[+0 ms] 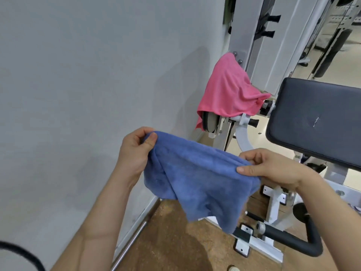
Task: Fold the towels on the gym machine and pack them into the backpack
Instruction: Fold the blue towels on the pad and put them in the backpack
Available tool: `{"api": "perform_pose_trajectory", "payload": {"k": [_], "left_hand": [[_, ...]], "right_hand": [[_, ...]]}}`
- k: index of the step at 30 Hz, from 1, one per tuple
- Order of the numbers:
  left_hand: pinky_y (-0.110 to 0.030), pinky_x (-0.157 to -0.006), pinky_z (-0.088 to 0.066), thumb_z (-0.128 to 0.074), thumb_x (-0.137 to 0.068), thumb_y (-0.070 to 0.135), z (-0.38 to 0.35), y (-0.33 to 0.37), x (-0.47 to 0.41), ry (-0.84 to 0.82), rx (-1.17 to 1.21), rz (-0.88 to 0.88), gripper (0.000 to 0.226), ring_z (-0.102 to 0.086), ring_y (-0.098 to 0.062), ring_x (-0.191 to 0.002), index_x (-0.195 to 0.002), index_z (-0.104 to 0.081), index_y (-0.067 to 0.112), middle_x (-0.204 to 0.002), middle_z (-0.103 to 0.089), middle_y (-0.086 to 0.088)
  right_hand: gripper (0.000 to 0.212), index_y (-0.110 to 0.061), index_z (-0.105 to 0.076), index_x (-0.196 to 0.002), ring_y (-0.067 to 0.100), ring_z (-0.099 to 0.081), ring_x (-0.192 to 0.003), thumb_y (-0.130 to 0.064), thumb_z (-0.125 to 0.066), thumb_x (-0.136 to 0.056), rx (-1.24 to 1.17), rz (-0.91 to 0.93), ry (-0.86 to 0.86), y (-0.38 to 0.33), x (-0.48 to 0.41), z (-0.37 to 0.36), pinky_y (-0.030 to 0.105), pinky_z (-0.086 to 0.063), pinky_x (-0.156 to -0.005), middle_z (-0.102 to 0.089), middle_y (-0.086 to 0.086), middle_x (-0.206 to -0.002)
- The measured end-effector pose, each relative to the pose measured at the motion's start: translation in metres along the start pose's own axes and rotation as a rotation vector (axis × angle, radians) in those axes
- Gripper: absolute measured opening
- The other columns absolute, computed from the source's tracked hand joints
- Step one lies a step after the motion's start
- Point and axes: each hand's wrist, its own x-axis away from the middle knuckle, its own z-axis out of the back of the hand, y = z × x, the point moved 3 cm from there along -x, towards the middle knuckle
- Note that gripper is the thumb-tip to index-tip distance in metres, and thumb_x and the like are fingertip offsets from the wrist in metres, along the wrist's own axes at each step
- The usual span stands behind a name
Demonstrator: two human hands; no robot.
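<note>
Blue towel (197, 178) stretched sideways, drooping down, left hand (134, 151) pinches 1 corner, right hand (273, 169) pinches the other, pink towel (228, 90) draped on machine (242, 36)

You pinch the blue towel (197, 177) up between your left hand (134, 151) and right hand (273, 169); the pink towel (228, 90) drapes over the machine (283, 45).

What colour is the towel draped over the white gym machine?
The draped cloth towel is pink; head view.

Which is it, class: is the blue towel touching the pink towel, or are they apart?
Apart. The head view shows bare wall between the blue towel and the pink towel draped on the machine.
</note>
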Motion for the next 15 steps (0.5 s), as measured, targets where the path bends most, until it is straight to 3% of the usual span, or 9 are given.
{"api": "perform_pose_trajectory", "payload": {"k": [2, 4, 6, 8, 9, 12, 15], "left_hand": [[-0.024, -0.073, -0.048, -0.059, -0.083, 0.01, 0.023, -0.002, 0.002, 0.04, -0.135, -0.016, 0.012, -0.06, -0.01, -0.075, -0.078, -0.065, 0.018, -0.073, -0.066, 0.01], [-0.017, -0.068, -0.044, -0.053, -0.083, -0.006, 0.04, -0.007, 0.006, 0.03, -0.357, -0.002, 0.027, -0.057, -0.008, -0.072, -0.074, -0.062, 0.018, -0.07, -0.063, 0.011], [-0.018, -0.06, -0.043, -0.047, -0.075, -0.012, 0.05, -0.018, 0.012, -0.083, -0.69, 0.087, 0.036, -0.056, -0.012, -0.073, -0.069, -0.058, 0.021, -0.069, -0.061, 0.01], [-0.025, -0.068, -0.046, -0.05, -0.073, -0.007, 0.049, -0.028, 0.022, -0.241, -0.904, 0.175, 0.033, -0.059, -0.017, -0.083, -0.072, -0.057, 0.026, -0.081, -0.063, 0.009], [-0.026, -0.075, -0.047, -0.056, -0.074, -0.001, 0.042, -0.029, 0.028, -0.28, -0.843, 0.171, 0.027, -0.061, -0.015, -0.089, -0.076, -0.059, 0.026, -0.087, -0.065, 0.008], [-0.026, -0.09, -0.051, -0.07, -0.079, 0.015, 0.006, -0.013, 0.046, -0.324, -0.263, 0.137, 0.022, -0.066, -0.012, -0.099, -0.101, -0.066, 0.013, -0.103, -0.071, -0.002], [-0.027, -0.083, -0.054, -0.062, -0.092, 0.009, -0.019, 0.0, 0.052, -0.284, 0.024, 0.127, 0.015, -0.068, -0.016, -0.092, -0.106, -0.067, 0.003, -0.098, -0.072, -0.01]], "right_hand": [[0.05, -0.005, -0.071, -0.084, 0.026, -0.064, -0.074, -0.04, -0.092, -0.055, -0.069, 0.046, 0.084, -0.001, -0.003, 0.006, 0.028, -0.053, -0.064, -0.068, 0.02, -0.083], [0.055, -0.001, -0.07, -0.086, 0.023, -0.064, -0.071, -0.039, -0.093, -0.053, -0.091, 0.112, 0.151, -0.009, -0.008, 0.007, 0.026, -0.052, -0.062, -0.068, 0.019, -0.082], [0.029, -0.002, -0.071, -0.088, 0.021, -0.066, -0.074, -0.022, -0.082, -0.071, -0.048, 0.189, 0.163, -0.028, -0.01, -0.005, 0.028, -0.053, -0.066, -0.07, 0.016, -0.083], [0.008, -0.005, -0.073, -0.09, 0.018, -0.069, -0.079, -0.003, -0.069, -0.084, 0.073, 0.271, 0.176, -0.05, -0.013, -0.024, 0.027, -0.056, -0.073, -0.074, 0.014, -0.086], [0.01, -0.006, -0.073, -0.091, 0.018, -0.069, -0.082, 0.0, -0.067, -0.085, 0.137, 0.303, 0.168, -0.058, -0.016, -0.036, 0.027, -0.055, -0.077, -0.074, 0.013, -0.089], [0.008, -0.014, -0.073, -0.088, 0.021, -0.069, -0.083, -0.008, -0.072, -0.083, 0.315, 0.383, 0.089, -0.081, -0.03, -0.073, 0.033, -0.054, -0.08, -0.074, 0.01, -0.088], [0.009, -0.018, -0.071, -0.085, 0.019, -0.066, -0.074, -0.009, -0.072, -0.081, 0.471, 0.454, 0.095, -0.097, -0.044, -0.094, 0.031, -0.053, -0.074, -0.071, 0.002, -0.077]]}}
